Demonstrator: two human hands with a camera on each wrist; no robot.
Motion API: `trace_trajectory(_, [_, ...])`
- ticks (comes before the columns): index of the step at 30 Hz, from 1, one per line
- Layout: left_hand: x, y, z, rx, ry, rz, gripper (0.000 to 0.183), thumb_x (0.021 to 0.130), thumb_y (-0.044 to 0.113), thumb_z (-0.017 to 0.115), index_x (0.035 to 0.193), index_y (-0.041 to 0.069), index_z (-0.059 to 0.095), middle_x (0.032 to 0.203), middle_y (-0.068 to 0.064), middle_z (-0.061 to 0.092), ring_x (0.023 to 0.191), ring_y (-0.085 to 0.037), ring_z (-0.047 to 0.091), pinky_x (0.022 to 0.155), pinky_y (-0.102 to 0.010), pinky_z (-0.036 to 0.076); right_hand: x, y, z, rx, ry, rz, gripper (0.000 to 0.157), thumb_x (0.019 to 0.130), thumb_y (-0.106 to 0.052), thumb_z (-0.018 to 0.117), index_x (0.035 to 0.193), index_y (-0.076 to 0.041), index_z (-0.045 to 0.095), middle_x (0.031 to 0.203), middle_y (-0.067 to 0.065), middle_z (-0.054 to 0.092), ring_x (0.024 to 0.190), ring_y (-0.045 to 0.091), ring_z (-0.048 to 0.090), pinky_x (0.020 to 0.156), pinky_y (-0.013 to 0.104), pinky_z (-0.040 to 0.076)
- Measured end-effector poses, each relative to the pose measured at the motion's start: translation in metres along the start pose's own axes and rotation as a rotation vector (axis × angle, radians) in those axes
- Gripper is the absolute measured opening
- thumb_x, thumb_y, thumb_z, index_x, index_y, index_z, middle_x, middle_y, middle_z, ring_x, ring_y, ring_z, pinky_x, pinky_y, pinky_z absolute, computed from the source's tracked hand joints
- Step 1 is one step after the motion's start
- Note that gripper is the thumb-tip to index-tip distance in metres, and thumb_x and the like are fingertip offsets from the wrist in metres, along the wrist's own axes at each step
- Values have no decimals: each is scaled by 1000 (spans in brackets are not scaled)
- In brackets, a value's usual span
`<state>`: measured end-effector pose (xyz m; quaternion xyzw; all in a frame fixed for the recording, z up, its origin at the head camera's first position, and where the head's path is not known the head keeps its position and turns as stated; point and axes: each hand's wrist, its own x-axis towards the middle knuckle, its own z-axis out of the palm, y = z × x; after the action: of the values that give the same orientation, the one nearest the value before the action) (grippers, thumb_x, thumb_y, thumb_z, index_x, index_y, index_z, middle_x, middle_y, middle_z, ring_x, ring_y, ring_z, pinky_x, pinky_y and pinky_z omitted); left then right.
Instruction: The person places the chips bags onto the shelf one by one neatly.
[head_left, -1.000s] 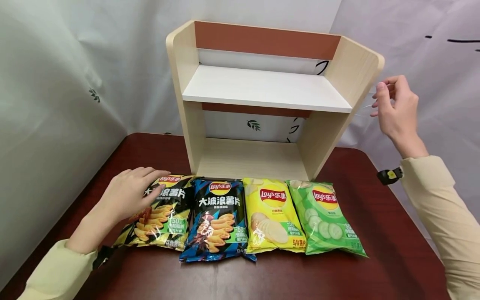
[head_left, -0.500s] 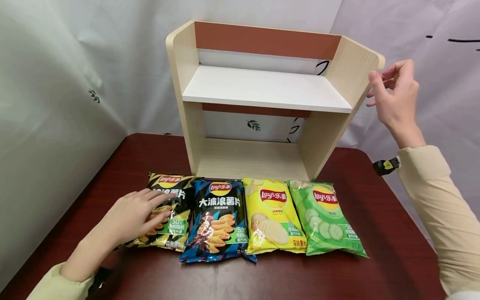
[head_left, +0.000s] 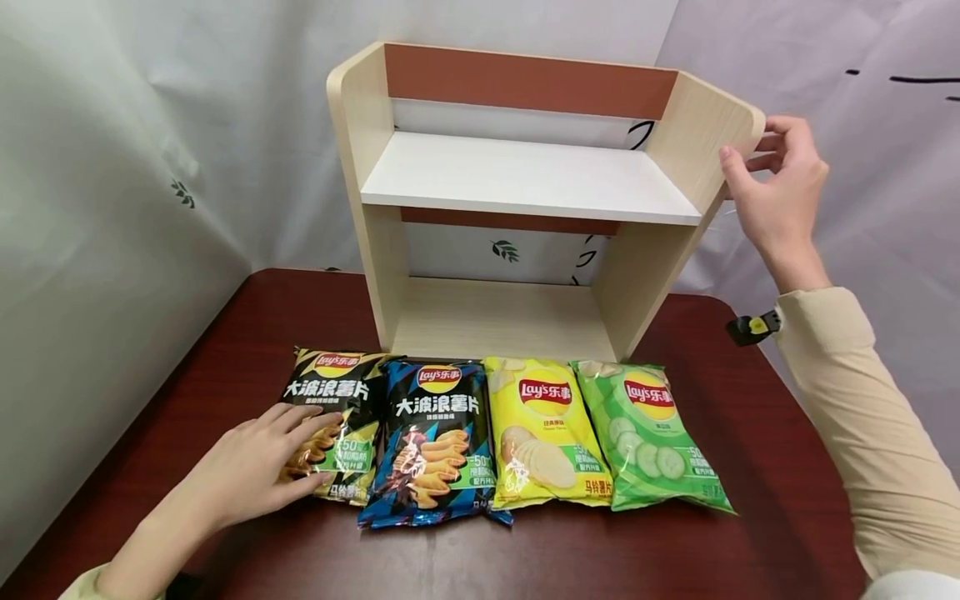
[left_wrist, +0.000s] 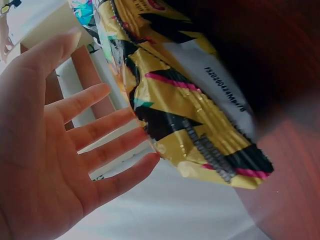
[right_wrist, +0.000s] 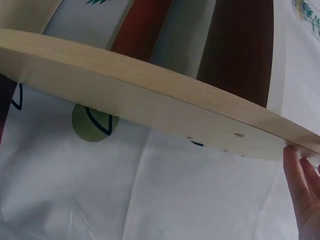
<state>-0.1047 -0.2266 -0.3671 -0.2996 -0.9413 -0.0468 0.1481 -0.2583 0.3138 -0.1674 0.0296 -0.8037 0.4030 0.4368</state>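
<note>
A two-tier wooden shelf [head_left: 528, 179] stands on the table. My right hand [head_left: 783, 187] grips the upper right side panel [head_left: 701, 137], thumb over its front edge and fingers around the outside. The right wrist view shows fingers [right_wrist: 295, 175] touching the panel's outer face. My left hand [head_left: 255, 462] lies over the black-and-yellow bag of potato chips [head_left: 324, 392], fingers extended. In the left wrist view its palm is spread, with fingertips right at the bag's crimped side.
To the right of that bag lie a blue-and-black chip bag [head_left: 435, 433], a yellow one [head_left: 546, 433] and a green one [head_left: 648, 433], side by side before the shelf. The dark red table [head_left: 450, 562] meets white curtains [head_left: 150, 167] behind.
My right hand has moved up and left onto the shelf's side panel and now grips it. The left hand has slid down toward me over the black-and-yellow bag.
</note>
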Motion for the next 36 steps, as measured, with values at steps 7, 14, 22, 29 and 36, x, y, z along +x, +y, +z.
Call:
trace_trajectory(7, [-6, 0, 2, 40, -72, -22, 81, 64, 61, 77, 133, 24, 56, 127, -5, 58, 117, -27, 53, 76, -52, 52, -4, -1, 2, 23, 25, -22, 27, 83, -22, 68, 109, -19, 65, 85, -20, 59, 68, -7, 57, 60, 6, 46])
trace_trajectory(14, [-13, -3, 8, 90, -70, 16, 102, 51, 55, 87, 138, 20, 49, 132, -8, 55, 121, -31, 50, 80, -51, 50, -8, -5, 2, 12, 19, -1, 22, 84, -22, 67, 106, -21, 64, 83, -21, 58, 67, -7, 57, 52, 4, 44])
trace_trajectory(22, [-16, -4, 19, 148, 52, 102, 100, 48, 28, 91, 137, 15, 49, 130, -12, 59, 116, -34, 54, 75, -51, 51, -8, -3, 3, -13, 12, -3, 22, 85, -26, 65, 107, -22, 63, 85, -22, 57, 69, -7, 57, 51, 4, 44])
trace_trajectory(29, [-16, -3, 18, 150, 78, 98, 85, 56, 16, 81, 136, 14, 52, 127, -10, 62, 114, -33, 57, 75, -51, 51, -11, -3, 5, -33, 8, 6, 22, 85, -28, 65, 106, -22, 62, 86, -22, 56, 69, -7, 56, 52, 4, 44])
trace_trajectory(36, [-16, -3, 14, 164, 112, 106, 64, 72, 15, 68, 134, 15, 54, 127, -8, 64, 112, -31, 60, 75, -50, 52, -10, -5, 5, -45, 17, 1, 21, 85, -29, 64, 105, -23, 62, 86, -22, 55, 69, -6, 55, 52, 5, 43])
